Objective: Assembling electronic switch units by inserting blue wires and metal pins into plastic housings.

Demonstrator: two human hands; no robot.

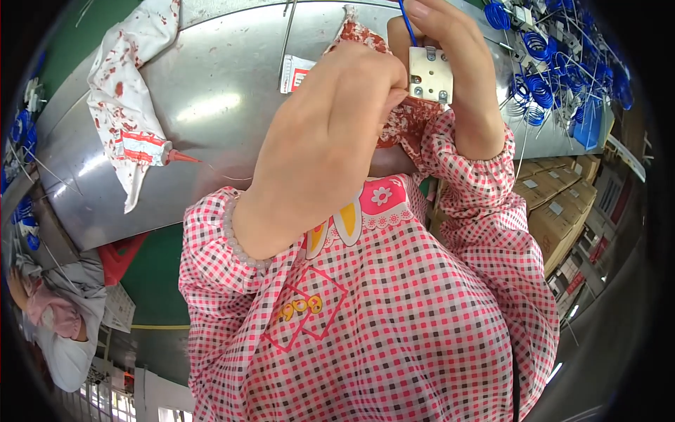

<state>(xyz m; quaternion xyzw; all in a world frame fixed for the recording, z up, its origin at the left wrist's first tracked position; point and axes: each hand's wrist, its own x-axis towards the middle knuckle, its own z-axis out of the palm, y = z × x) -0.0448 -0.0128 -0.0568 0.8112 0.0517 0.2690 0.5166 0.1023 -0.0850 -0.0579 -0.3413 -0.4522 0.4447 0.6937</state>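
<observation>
My right hand [465, 60] curls around a small cream-coloured block [430, 76] with metal screws or contacts on its face. A blue wire [408, 24] rises from the block's top, beside my right fingertips. My left hand [327, 123] has its fingers closed in a pinch at the block's left edge. Whatever those fingertips hold is hidden. Under both hands lies a red-stained cloth [415, 125]. To the left, a white and red tube [144, 148] with a red nozzle rests on a white cloth [116, 77] spotted with red.
Blue coiled wires [538, 46] with white blocks crowd the right of the metal table [218, 77]. A small white and red packet [290, 74] and a thin metal rod [287, 32] lie beyond my left hand. Cardboard boxes [559, 200] stand at right; another person [63, 323] is at lower left.
</observation>
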